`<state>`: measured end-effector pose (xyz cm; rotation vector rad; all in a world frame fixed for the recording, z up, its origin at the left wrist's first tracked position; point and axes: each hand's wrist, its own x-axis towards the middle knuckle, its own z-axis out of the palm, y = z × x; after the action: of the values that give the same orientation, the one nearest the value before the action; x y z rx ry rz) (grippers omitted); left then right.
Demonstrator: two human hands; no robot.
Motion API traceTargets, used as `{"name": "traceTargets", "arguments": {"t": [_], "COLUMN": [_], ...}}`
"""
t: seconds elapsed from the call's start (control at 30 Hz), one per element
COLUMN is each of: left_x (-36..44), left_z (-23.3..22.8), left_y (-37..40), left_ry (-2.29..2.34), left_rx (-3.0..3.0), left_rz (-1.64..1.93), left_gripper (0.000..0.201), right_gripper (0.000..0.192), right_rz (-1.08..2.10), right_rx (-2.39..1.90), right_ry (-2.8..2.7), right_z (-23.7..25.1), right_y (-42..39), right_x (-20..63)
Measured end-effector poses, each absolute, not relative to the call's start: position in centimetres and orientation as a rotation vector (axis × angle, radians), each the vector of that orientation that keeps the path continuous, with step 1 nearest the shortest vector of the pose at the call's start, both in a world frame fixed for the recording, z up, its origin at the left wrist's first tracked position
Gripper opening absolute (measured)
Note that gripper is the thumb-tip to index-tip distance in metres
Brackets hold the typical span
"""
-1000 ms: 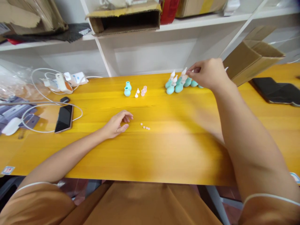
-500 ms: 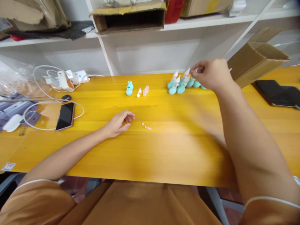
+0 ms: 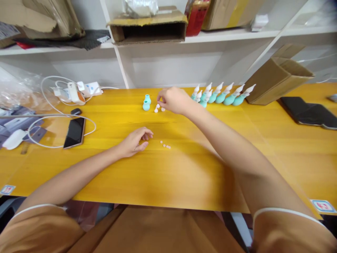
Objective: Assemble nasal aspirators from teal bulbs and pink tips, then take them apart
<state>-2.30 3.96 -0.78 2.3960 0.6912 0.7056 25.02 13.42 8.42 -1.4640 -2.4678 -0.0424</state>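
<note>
My left hand (image 3: 135, 141) rests on the table, fingers loosely curled and apart, with nothing in it. Just right of its fingertips lie several tiny pink discs (image 3: 164, 145). Over the back of the table, my right hand (image 3: 172, 100) hovers above small white cone tips (image 3: 156, 110) and pink collar pieces (image 3: 163, 109), which it partly hides. Its thumb and forefinger are apart, and I see nothing between them. Two turquoise rubber bulbs (image 3: 146, 105) with open necks stand left of it. To its right is a group of assembled turquoise bulb syringes (image 3: 229, 99) with white tips.
A brown cardboard box (image 3: 280, 79) and a black phone-like case (image 3: 308, 111) are at the right. Leftward lie a phone (image 3: 74, 132), white cables and a power strip (image 3: 91, 88). Shelves with cartons (image 3: 150, 23) rise behind the table.
My right hand has moved left from the assembled bulb syringes to the small white and pink parts. The syringes it covered now show. My left hand has stayed in place.
</note>
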Motion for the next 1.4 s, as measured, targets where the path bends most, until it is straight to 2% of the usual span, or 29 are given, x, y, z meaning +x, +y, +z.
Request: {"name": "traceTargets", "arguments": {"t": [0.23, 0.47, 0.6, 0.8, 0.93, 1.03, 1.23, 1.4], "left_x": [-1.3, 0.3, 1.2, 1.9, 2.2, 2.2, 2.1, 2.1], "left_z": [-0.8, 0.3, 0.8, 0.3, -0.3, -0.6, -0.6, -0.3], "left_y": [4.2, 5.0, 4.9, 4.9, 5.0, 4.8, 4.1, 4.2], "left_ry": [0.829, 0.926, 0.907, 0.816, 0.777, 0.727, 0.740, 0.894], "left_rx": [2.315, 2.335, 2.378, 2.437, 2.470, 2.457, 2.389, 2.260], "left_rz": [0.616, 0.448, 0.403, 0.409, 0.421, 0.494, 0.609, 0.689], "left_gripper": [0.023, 0.028, 0.024, 0.025, 0.022, 0.016, 0.008, 0.011], "right_gripper": [0.028, 0.028, 0.029, 0.021, 0.023, 0.028, 0.023, 0.020], "right_rz": [-0.100, -0.071, -0.040, 0.331, 0.745, 1.021, 0.998, 0.950], "right_rx": [-1.552, -1.530, -1.445, -0.927, -0.975, -0.959, -0.933, -0.918], "right_ry": [-2.666, -2.710, -2.643, -2.294, -1.947, -1.938, -2.061, -2.097], "right_z": [6.0, 5.2, 4.5, 1.4, -1.6, -2.9, -2.8, -2.6], "right_y": [15.4, 15.2, 14.4, 10.6, 7.6, 6.4, 5.9, 5.5], "right_x": [22.3, 22.8, 23.8, 26.4, 27.9, 28.7, 29.0, 28.8]}}
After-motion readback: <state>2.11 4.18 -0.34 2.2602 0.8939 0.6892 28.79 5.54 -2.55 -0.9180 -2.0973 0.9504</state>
